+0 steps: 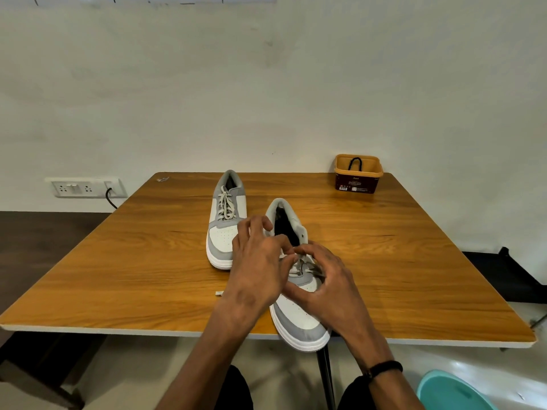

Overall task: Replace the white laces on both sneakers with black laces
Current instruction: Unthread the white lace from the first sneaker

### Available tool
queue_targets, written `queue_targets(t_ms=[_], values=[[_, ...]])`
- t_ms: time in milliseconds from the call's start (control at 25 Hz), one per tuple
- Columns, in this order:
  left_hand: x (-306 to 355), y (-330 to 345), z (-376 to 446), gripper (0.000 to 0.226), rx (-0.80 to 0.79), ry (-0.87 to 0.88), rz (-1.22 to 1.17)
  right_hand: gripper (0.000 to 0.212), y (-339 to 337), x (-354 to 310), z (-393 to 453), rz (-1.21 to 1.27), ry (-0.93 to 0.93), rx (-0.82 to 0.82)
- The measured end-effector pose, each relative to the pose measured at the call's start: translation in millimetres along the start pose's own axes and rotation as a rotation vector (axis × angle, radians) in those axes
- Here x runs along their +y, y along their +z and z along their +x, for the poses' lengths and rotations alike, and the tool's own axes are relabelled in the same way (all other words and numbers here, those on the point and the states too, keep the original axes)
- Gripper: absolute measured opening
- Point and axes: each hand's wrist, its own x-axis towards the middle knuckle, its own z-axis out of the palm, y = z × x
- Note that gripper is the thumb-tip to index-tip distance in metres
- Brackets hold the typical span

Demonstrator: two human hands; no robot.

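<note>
With the far grey-and-white leather sneaker [225, 220] lying fully laced, the left hand [257, 267] and right hand [327, 284] are pinching the white lace [299, 272] on the near table-edge sneaker [299, 306], apparently unthreading it; black laces [354, 164] are waiting in the brown tub [356, 180].

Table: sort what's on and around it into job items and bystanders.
Job: near sneaker, both hands working its white lace: left hand, right hand; far sneaker, still white-laced; tub holding a black lace.

Bystanders: wall socket, teal stool, white scrap.
</note>
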Motion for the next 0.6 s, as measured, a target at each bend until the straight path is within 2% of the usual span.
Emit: queue_targets(t_ms=[120,320,600], values=[[-11,2,-8,0.013,0.118,0.004,-0.157,0.072,-2,-3,-1,-0.005,0.008,0.003],[-41,-13,-19,0.017,0.196,-0.162,-0.252,0.073,-4,-5,-3,-0.013,0.030,-0.005],[-117,-30,-50,0.032,0.291,-0.391,-0.029,0.075,-4,-7,-4,-0.033,0.051,-0.006]])
